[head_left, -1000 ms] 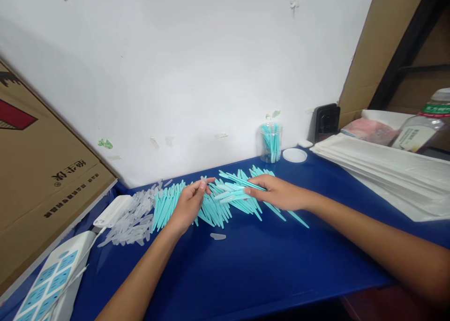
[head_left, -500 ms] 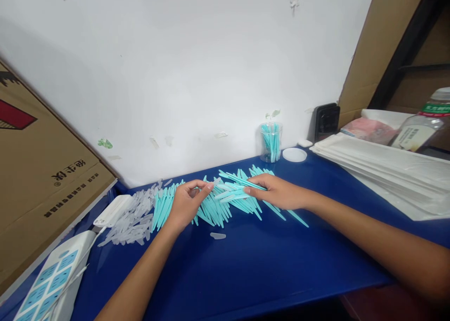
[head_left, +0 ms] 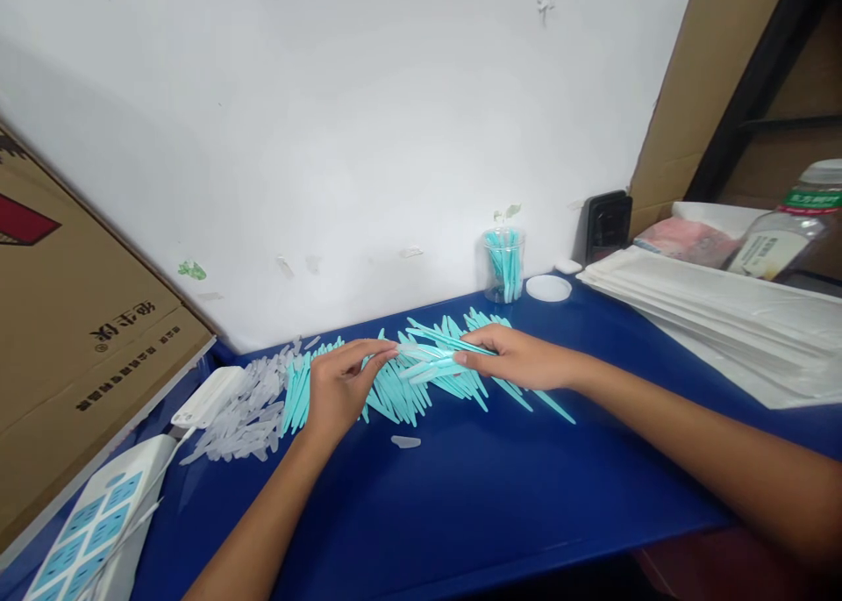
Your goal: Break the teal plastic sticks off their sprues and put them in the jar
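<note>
My right hand point(head_left: 526, 358) is closed around several thin turquoise plastic sticks point(head_left: 431, 371), whose ends point left. At those ends, my left hand point(head_left: 340, 386) pinches a small translucent cap point(head_left: 409, 350) between thumb and forefinger. The cap meets a stick's end; how far it sits over it I cannot tell. Beneath both hands, more turquoise sticks point(head_left: 398, 399) lie spread across the blue table point(head_left: 460, 504). A heap of loose translucent caps point(head_left: 243, 421) lies left of my left hand. One single cap point(head_left: 406, 441) rests nearer the front.
A clear jar point(head_left: 504, 268) of turquoise sticks stands by the wall, its white lid point(head_left: 548, 288) beside it. White plastic bags point(head_left: 717, 311) and a bottle point(head_left: 782, 232) are at right. A power strip point(head_left: 98, 531), a white device point(head_left: 209, 397) and a cardboard box point(head_left: 85, 320) line the left.
My left hand's fingers have straightened and pressed together, bringing the cap to the stick ends. My right hand stays nearly still with its bundle. The view shifts slightly.
</note>
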The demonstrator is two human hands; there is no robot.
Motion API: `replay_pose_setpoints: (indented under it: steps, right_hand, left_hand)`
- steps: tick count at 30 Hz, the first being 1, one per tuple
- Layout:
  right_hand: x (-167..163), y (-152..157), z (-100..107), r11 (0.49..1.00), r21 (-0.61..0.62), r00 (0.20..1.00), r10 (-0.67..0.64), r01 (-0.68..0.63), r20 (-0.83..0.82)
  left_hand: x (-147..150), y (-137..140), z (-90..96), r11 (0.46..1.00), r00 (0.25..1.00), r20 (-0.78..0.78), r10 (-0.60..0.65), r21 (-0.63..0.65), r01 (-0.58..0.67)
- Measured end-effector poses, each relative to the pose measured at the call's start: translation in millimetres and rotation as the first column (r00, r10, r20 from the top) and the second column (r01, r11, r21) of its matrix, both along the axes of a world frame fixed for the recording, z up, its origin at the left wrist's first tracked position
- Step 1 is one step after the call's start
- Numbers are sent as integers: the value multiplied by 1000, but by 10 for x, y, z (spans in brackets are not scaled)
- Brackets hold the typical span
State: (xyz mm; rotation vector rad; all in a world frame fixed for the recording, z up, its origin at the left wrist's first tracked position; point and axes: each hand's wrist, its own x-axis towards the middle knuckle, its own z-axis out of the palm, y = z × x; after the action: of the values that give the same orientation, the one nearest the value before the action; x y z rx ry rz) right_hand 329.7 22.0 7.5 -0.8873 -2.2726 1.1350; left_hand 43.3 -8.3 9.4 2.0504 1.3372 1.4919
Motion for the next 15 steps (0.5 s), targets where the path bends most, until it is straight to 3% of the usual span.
replay_pose_setpoints:
  steps: [6,15]
  right_hand:
    - [-2,-7,3,1000,-11,1000,-16,16,10]
    - [7,4,9,1000,-24,1000,-1,1,-5]
  left_hand:
    - [-19,42,-5,994,1000,-16,7,-108,-9]
    - [-29,46,3,986,1000,16,1,-165,1]
